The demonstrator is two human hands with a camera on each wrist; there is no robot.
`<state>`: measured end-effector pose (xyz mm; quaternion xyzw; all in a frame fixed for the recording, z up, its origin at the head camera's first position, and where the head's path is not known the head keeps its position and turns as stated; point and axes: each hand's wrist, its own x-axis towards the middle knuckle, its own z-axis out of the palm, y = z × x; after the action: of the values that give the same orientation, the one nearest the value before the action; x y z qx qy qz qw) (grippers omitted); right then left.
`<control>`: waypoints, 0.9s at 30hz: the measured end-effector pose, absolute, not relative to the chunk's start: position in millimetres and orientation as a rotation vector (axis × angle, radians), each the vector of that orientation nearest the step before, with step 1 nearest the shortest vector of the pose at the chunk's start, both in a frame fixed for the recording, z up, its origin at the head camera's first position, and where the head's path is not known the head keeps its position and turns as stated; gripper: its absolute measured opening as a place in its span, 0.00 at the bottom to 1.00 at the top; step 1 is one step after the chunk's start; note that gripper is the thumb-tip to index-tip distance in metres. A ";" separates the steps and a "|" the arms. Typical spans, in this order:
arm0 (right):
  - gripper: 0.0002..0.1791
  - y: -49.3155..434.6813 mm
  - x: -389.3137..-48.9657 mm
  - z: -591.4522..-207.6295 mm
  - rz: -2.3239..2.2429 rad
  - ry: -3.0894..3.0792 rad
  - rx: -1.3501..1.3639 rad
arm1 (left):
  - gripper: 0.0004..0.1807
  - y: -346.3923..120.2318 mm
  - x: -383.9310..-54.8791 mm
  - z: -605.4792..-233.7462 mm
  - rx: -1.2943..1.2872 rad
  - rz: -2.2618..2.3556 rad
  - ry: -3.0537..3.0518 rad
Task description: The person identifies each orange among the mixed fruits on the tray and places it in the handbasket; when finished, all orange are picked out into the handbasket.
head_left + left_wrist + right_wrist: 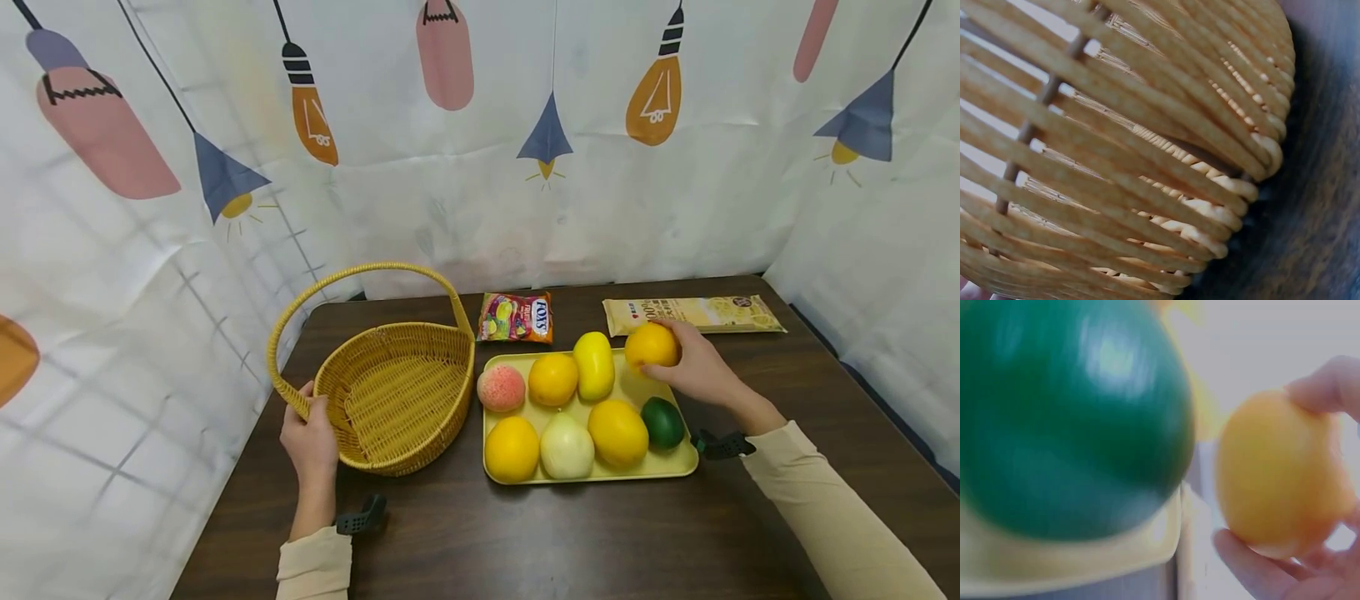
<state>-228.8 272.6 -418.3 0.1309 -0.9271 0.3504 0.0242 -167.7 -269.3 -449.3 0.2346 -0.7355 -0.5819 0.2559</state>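
My left hand (311,437) grips the yellow wicker basket (457,408) at its left rim, where the arched handle joins. Close up, the left wrist view shows the basket's woven side (1116,137). Over the back right corner of the yellow tray (600,480), my right hand (701,367) holds an orange (651,345) between thumb and fingers. Beside that hand in the tray lies a dark green fruit (663,422), which looms large in the right wrist view (1079,419). Whether the held orange touches the tray, I cannot tell.
The tray also bears a peach (501,388), several orange-yellow fruits (512,450), a pale round fruit (567,447) and a long yellow fruit (594,367). Behind it lie a Fox's candy bag (515,317) and a long cream-yellow packet (720,314). A printed curtain (480,208) hangs behind the table.
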 end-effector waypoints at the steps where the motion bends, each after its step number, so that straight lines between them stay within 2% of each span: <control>1: 0.47 269.4 -227.8 -416.4 1.100 -2.840 0.388 | 0.23 -269.5 -167.2 -449.4 0.635 -1.569 -1.994; 10: 0.45 228.4 -219.2 -399.9 1.334 -2.635 0.463 | 0.22 -271.1 -164.8 -452.7 0.603 -1.512 -1.994; 21: 0.45 150.1 -200.9 -378.2 1.579 -2.556 0.608 | 0.22 -274.2 -163.3 -460.2 0.557 -1.444 -2.046; 27: 0.46 111.2 -193.7 -381.2 1.694 -2.550 0.654 | 0.23 -277.7 -161.5 -466.7 0.531 -1.450 -2.049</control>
<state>-193.7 111.2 -381.2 0.2089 -0.8146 0.5410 0.0055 -161.5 -277.7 -466.7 0.1983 -0.7658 -0.5419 0.2839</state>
